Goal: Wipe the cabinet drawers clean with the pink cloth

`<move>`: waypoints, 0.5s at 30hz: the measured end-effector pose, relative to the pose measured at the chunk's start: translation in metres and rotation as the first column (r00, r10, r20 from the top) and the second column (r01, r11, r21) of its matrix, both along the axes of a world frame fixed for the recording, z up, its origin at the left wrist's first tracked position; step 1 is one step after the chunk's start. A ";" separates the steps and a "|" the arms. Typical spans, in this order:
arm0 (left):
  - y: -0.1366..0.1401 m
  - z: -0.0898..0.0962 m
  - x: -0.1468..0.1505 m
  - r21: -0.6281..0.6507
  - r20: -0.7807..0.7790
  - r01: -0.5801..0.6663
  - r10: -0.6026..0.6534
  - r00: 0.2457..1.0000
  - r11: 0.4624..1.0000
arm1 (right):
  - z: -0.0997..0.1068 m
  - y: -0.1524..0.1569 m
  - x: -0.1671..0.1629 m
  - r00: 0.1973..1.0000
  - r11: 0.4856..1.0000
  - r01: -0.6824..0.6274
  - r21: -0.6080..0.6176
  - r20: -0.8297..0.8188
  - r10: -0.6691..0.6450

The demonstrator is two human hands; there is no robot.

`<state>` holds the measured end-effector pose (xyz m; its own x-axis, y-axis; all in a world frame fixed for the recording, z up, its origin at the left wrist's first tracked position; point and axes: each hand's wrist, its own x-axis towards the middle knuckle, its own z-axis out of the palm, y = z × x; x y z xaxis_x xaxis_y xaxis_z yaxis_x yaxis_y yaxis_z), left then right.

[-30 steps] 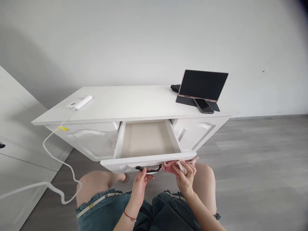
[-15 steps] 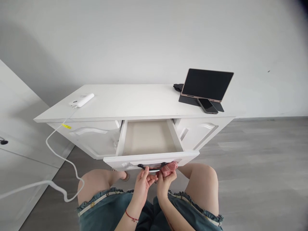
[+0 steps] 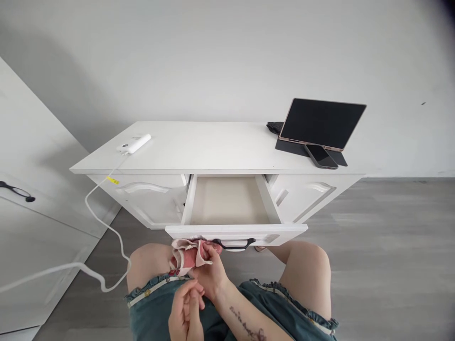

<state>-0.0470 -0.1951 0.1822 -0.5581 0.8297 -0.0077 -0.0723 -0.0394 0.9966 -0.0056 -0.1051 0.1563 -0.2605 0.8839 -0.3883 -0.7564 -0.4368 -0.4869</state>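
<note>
My right hand point(image 3: 212, 272) grips a pink-and-white cloth point(image 3: 189, 258), held bunched against the drawer front just left of the black handle point(image 3: 234, 245). Part of the cloth hangs loose over my knee. Closer to my body, my left hand point(image 3: 186, 308) is raised above my lap with its fingers curled in, and I see nothing in it. The white drawer point(image 3: 236, 230) is pulled out, and its beige bottom shows.
On the white cabinet top point(image 3: 206, 147) stand a tablet point(image 3: 323, 124) with a phone point(image 3: 322, 156) before it, and a white power bank point(image 3: 139, 143). A white cable point(image 3: 103, 225) hangs down at the left, near a white cupboard point(image 3: 46, 156).
My right hand and the cloth have moved left, from the handle's right end to beyond its left end. My left hand has drawn back from the handle toward my lap.
</note>
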 end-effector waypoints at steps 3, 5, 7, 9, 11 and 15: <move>0.000 -0.009 -0.011 0.094 -0.034 -0.100 0.104 0.994 0.990 | 0.029 0.002 0.001 0.945 0.993 -0.088 -0.079 -0.323 0.058; 0.002 -0.017 -0.016 0.113 -0.048 -0.094 0.100 0.994 0.989 | 0.043 0.001 0.010 0.922 0.995 -0.085 -0.045 -0.382 0.061; 0.006 -0.026 -0.018 0.094 -0.019 -0.057 0.059 0.998 0.994 | 0.052 -0.002 0.025 0.923 0.998 -0.058 -0.019 -0.383 0.046; 0.013 -0.035 -0.013 0.037 0.068 0.014 -0.016 0.998 0.999 | 0.058 -0.005 0.044 0.936 0.999 -0.034 0.025 -0.349 0.040; 0.024 -0.041 -0.002 -0.068 0.211 0.131 -0.114 0.971 0.989 | 0.062 -0.009 0.065 0.961 0.993 -0.006 0.119 -0.273 0.038; 0.055 -0.042 0.025 -0.224 0.626 0.443 -0.220 0.748 0.868 | 0.071 -0.018 0.108 0.998 0.942 -0.034 0.335 0.055 0.016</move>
<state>-0.0225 -0.1403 0.1405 -0.0466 0.8401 -0.5405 -0.5642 0.4244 0.7082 0.1022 -0.1236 0.2274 -0.2719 0.9587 -0.0838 -0.7179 -0.2601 -0.6457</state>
